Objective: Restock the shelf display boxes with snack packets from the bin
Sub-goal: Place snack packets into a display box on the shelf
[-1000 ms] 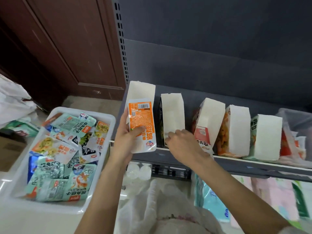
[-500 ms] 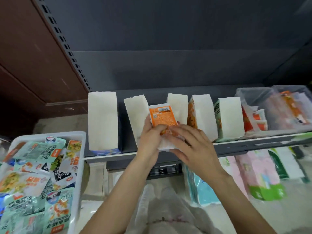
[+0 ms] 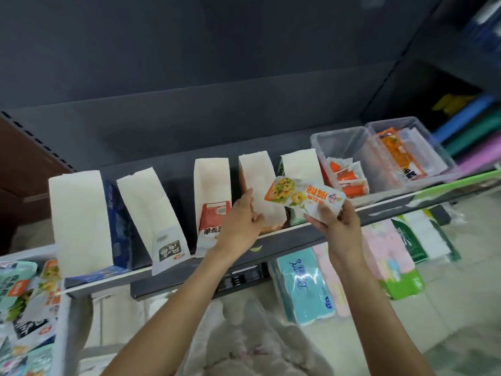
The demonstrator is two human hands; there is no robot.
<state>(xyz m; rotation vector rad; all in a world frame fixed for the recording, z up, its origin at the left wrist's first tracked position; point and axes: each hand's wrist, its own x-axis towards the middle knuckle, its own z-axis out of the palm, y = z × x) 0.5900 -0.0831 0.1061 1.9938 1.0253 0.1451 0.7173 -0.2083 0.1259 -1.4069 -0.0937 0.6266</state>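
My right hand (image 3: 337, 229) gripped a snack packet (image 3: 305, 198), my left hand (image 3: 241, 221) lay open on a box (image 3: 260, 191); the bin (image 3: 63, 335) remained full.

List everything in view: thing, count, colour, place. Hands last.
Display boxes: five, white inside, in a row on the shelf.
Shelf: one, dark grey, across the middle.
Clear tubs: two, transparent, right end of the shelf, packets inside.
Bin: one, white, lower left, full of packets.
Tissue packs: several, teal, pink, green, under the shelf.
Snack packet: one, orange and white, in the right hand.
Left hand: at the fourth box.
Right hand: holds the snack packet.
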